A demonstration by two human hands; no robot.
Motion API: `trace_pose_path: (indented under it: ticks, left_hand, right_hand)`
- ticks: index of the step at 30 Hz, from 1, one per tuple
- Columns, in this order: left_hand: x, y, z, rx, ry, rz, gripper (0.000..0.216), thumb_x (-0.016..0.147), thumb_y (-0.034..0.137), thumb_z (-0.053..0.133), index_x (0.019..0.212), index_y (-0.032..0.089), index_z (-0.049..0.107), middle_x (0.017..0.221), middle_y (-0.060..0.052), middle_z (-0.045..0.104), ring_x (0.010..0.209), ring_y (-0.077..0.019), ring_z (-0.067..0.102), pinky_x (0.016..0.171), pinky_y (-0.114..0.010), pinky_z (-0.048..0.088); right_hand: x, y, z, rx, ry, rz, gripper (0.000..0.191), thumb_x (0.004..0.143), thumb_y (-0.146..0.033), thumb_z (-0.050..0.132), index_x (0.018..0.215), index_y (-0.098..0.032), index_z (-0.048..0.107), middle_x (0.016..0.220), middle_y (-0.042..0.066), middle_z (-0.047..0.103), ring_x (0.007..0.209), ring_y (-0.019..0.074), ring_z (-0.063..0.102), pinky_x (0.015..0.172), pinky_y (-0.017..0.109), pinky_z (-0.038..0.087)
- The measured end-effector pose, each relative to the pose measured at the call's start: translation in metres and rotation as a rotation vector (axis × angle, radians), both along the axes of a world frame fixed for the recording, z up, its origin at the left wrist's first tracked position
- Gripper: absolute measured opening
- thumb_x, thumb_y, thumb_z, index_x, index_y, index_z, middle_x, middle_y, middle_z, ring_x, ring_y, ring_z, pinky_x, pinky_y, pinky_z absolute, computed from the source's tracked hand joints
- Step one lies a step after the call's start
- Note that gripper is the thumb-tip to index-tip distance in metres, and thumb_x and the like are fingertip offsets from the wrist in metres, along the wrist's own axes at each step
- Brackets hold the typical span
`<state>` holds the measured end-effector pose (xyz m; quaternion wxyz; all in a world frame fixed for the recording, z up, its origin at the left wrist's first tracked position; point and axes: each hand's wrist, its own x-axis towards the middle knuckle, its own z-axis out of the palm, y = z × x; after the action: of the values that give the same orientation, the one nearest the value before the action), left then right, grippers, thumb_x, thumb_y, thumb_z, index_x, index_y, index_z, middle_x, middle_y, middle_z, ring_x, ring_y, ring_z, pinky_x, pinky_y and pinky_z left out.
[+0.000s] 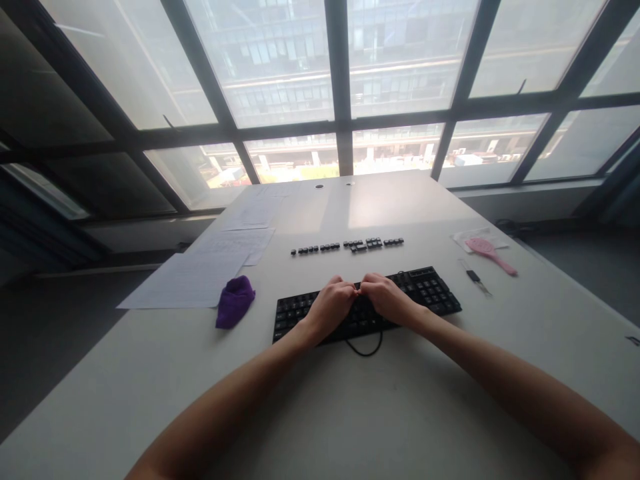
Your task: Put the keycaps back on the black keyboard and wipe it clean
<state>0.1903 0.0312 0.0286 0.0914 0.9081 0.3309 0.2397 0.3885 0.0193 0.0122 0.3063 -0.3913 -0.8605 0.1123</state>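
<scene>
A black keyboard [295,310] lies slightly turned on the white table, its cable looping out at the near edge. Over its middle, my left hand [334,300] and my right hand [385,297] meet with curled fingers, thumbs and fingertips pressed close together. Whatever is pinched between them, if anything, is too small or hidden to make out. Part of the keys lies covered under both hands. Behind the keyboard, loose black keycaps [373,244] are laid out in a broken row, a few of them in a second line.
A crumpled purple cloth [235,302] sits left of the keyboard, beside printed paper sheets [185,277]. To the right lie a pink hairbrush [490,253] on a clear plastic bag and a small black-handled tool with wire ends [473,275]. Large windows [280,67] stand beyond the table [310,427].
</scene>
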Motion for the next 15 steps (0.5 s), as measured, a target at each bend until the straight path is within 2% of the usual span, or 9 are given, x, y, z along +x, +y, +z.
trace_pose_path:
  ticks: [3,9,15]
  left_hand:
    - [0.0002,0.0002,-0.0003,0.013,0.03,-0.008,0.033,0.098,0.014,0.051,0.072,0.018,0.072,0.078,-0.005,0.073,0.075,-0.0194,0.055,0.078,-0.032,0.049]
    - [-0.0022,0.0016,-0.0056,0.014,-0.067,0.002,0.027,0.097,0.016,0.054,0.081,0.018,0.075,0.087,-0.007,0.075,0.084,-0.0213,0.059,0.084,-0.035,0.051]
    - [-0.0026,0.0009,-0.0098,-0.002,-0.121,0.019,0.022,0.096,0.017,0.057,0.083,0.019,0.075,0.088,-0.006,0.075,0.087,-0.0213,0.06,0.086,-0.035,0.051]
  right_hand:
    - [0.0002,0.0002,-0.0015,0.016,-0.002,-0.006,0.029,0.086,0.003,0.046,0.07,-0.018,0.058,0.082,0.005,0.057,0.078,0.0177,0.051,0.071,0.028,0.043]
    - [0.0003,0.0014,-0.0044,0.017,0.002,-0.013,0.03,0.086,0.004,0.046,0.074,-0.018,0.062,0.08,0.005,0.058,0.078,0.0188,0.052,0.072,0.029,0.044]
    - [0.0017,-0.0008,-0.0048,-0.002,0.051,-0.01,0.028,0.091,0.0,0.047,0.085,-0.018,0.068,0.089,0.008,0.065,0.09,0.0213,0.056,0.082,0.034,0.048]
